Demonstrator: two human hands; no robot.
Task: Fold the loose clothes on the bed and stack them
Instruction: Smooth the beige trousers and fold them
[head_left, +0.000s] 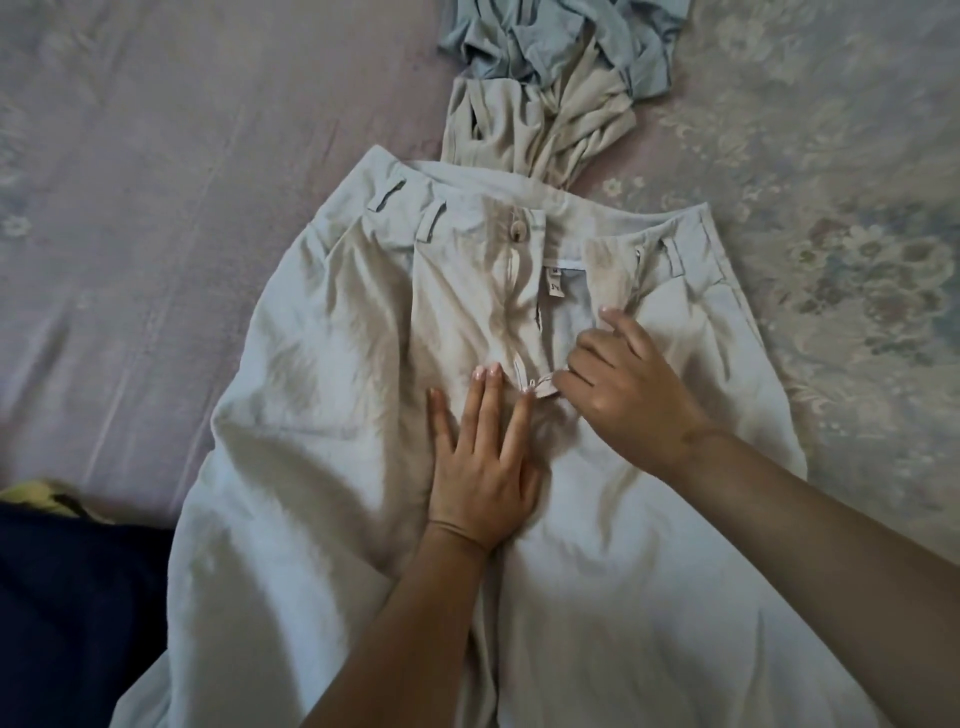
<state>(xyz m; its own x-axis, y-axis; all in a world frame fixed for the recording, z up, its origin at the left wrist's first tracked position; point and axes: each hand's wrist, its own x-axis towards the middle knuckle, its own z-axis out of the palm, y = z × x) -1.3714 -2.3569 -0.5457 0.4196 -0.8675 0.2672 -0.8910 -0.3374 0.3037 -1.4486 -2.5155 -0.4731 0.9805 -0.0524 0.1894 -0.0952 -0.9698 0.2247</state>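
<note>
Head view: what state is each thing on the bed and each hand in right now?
Pale trousers: spread flat, front up, fly open, unfolded.
Beige garment: crumpled beyond the waistband, unfolded.
Blue garment: bunched, unfolded.
Left hand: flat, pressing the trousers below the fly.
Right hand: fingers curled, pinching the fly flap.

Two hands counted: left hand (480, 467), right hand (631, 387). One pair of pale trousers (322, 415) spread at frame centre. Two crumpled garments at upper centre: one beige (524, 130), one light blue (545, 41). One button (517, 231) seen on waistband. One bed (156, 182).
</note>
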